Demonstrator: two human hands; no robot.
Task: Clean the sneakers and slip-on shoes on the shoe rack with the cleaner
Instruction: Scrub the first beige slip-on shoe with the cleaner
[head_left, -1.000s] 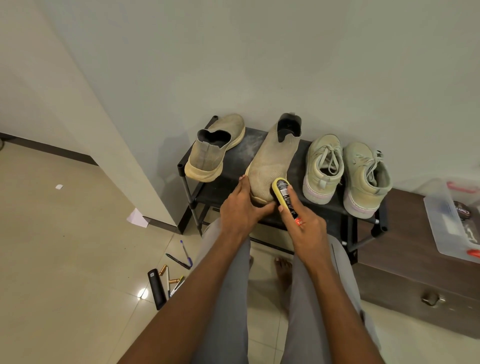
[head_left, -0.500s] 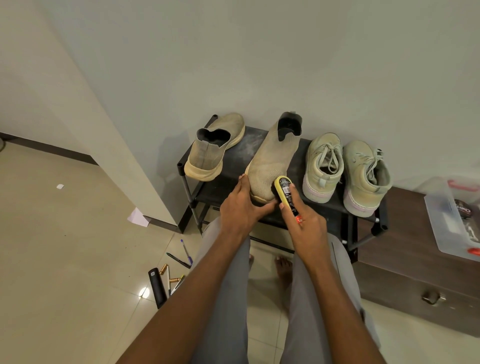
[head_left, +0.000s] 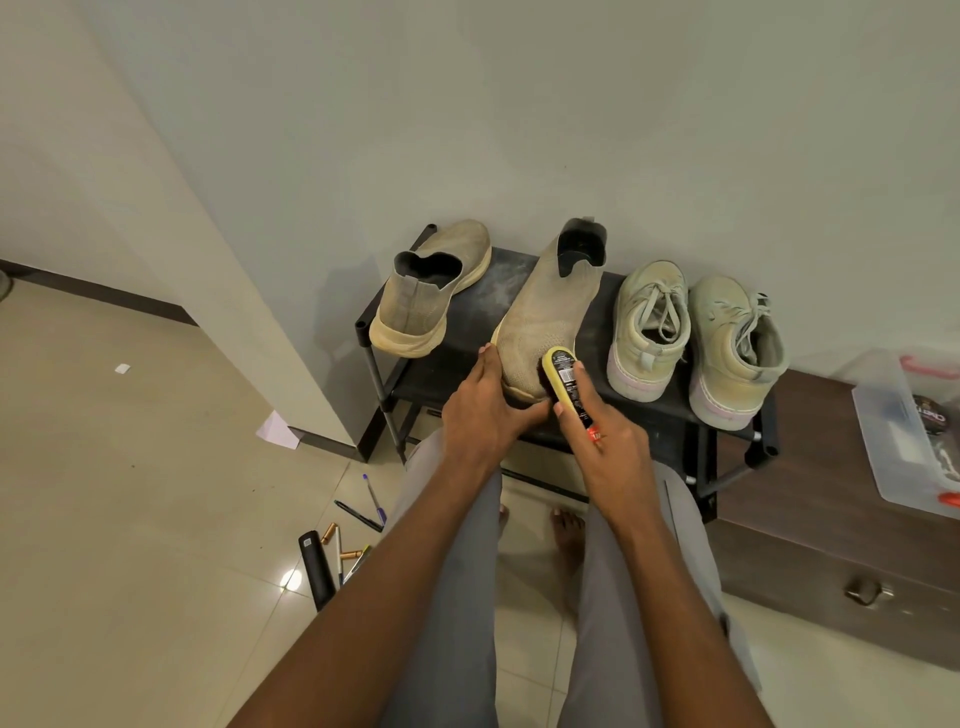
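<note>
A: What lay nearest, and how much room was there?

B: Two grey trouser legs (head_left: 457, 597) and bare feet on the tiled floor (head_left: 130, 519). To the left the floor ran open, with pens (head_left: 375, 499) and a black stick (head_left: 316, 570) lying near the left leg. A wall corner (head_left: 249, 332) stood just left of the rack (head_left: 467, 374); a brown cabinet (head_left: 831, 545) closed off the right side, with a clear tub (head_left: 893, 447) on top.

A: And the hands?

B: The left hand (head_left: 480, 415) rested against the toe of the middle slip-on (head_left: 550, 322), fingers straight along its left side, thumb reaching under the toe at the rack's front edge. The right hand's (head_left: 608, 447) grip was curled round the cleaner (head_left: 563, 382), a yellow applicator with a black label, its head pressed on the slip-on's toe.

A: How did that shoe look?

B: Beige knit, dusty, toe toward the person, heel against the wall.

A: Farther back?

B: A second slip-on (head_left: 431, 291) sat at the rack's left end, heel outward. Two pale laced sneakers (head_left: 696, 332) stood side by side at the right, the outer one near the rack's right edge. The shelf top showed grey dust.
</note>
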